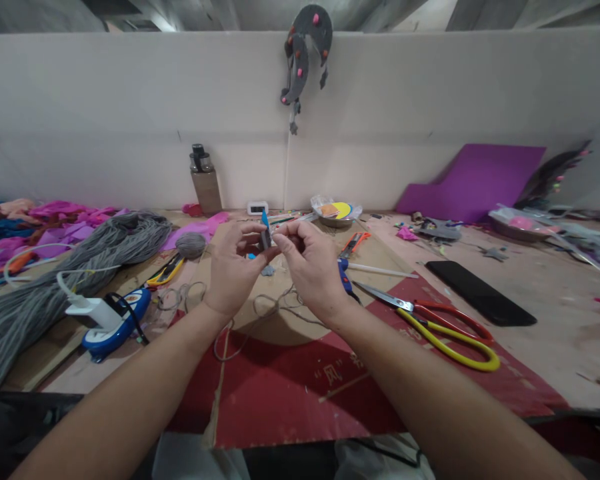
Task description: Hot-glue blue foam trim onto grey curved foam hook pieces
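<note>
My left hand [233, 270] pinches a small dark grey piece [265, 239] between thumb and fingers, above the middle of the table. A bright blue tip [265, 218] sticks up by that piece. Close beside it, my right hand [314, 270] has thumb and forefinger pressed together; what they grip is too small to make out. Loose grey yarn [275, 303] curls on the cardboard below both hands. A small grey scrap [267, 271] lies between my wrists.
To the right lie scissors [413, 308], a blue glue gun [344, 273], an orange cutter [354, 243] and a black phone [480, 291]. At left are a grey yarn bundle [95, 267], a yarn ball [191, 245], a yellow cutter [166, 270] and a blue power strip [115, 330]. A bottle [206, 187] stands behind.
</note>
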{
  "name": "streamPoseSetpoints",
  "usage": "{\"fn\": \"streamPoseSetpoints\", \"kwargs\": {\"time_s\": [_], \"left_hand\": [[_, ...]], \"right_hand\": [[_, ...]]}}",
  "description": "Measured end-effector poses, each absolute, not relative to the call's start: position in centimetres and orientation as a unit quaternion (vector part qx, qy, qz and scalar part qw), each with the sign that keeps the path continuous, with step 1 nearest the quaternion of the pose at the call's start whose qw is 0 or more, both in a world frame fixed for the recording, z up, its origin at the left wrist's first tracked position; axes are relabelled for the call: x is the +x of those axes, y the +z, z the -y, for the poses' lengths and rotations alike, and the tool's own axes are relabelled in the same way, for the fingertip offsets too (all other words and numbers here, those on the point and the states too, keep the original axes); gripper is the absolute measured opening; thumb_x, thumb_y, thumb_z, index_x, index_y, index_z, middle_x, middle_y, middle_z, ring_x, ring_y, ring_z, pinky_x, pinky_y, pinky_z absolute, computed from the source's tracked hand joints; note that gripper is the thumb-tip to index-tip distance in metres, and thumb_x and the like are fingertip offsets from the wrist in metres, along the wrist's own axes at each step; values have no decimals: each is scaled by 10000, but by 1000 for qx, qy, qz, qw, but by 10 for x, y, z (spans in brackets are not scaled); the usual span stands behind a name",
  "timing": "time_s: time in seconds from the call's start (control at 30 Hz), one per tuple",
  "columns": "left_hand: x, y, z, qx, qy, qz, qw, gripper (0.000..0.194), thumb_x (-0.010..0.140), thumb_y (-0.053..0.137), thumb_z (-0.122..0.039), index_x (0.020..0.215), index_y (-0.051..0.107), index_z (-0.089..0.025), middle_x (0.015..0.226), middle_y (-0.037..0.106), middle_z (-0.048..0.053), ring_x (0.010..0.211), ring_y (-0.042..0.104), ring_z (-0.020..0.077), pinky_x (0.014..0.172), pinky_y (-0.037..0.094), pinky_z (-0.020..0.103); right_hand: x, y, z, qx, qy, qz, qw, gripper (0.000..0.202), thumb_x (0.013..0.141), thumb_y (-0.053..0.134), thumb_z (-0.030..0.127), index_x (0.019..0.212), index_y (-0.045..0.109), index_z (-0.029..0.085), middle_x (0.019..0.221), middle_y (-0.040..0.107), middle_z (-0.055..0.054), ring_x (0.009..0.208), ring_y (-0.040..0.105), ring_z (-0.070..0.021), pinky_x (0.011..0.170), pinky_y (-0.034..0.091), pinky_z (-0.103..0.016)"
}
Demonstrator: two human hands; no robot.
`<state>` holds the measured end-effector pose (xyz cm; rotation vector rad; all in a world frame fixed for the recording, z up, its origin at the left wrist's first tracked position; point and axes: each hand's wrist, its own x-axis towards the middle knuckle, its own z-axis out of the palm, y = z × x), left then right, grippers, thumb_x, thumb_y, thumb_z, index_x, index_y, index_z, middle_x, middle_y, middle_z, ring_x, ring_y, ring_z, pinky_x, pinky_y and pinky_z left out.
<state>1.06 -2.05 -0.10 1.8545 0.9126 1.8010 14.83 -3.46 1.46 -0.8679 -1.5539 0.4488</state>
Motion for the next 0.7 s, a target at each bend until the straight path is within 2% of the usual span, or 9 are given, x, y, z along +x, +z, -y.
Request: {"fn": "streamPoseSetpoints", "kwargs": {"time_s": [0.23, 0.43, 0.7], "left_hand": [[11, -1, 20, 644, 653, -294, 269, 381, 670, 834, -317, 962, 612, -214, 937, 682, 14, 826, 689, 143, 693, 567, 256], [12, 2, 21, 630, 651, -289, 310, 415, 646, 846, -311, 952, 586, -206, 1019, 676, 46, 893, 694, 174, 758, 582, 302], [12, -1, 17, 631, 636, -253, 364, 389, 674, 827, -253, 971, 581, -205, 1024, 707, 55, 910, 704, 185, 759, 583, 315]], "right_hand": [[148, 15, 34, -364, 250, 655, 613, 125, 877, 555, 278, 791, 577, 191, 757, 574, 1, 703, 492, -122, 660, 387, -266], [146, 17, 36, -352, 342, 620, 612, 159, 858, 566, 306, 751, 553, 189, 658, 508, 38, 589, 424, -91, 556, 350, -240], [146, 16, 32, -342, 451, 567, 599, 225, 804, 611, 398, 717, 526, 208, 574, 434, 64, 498, 344, -73, 463, 291, -225]]}}
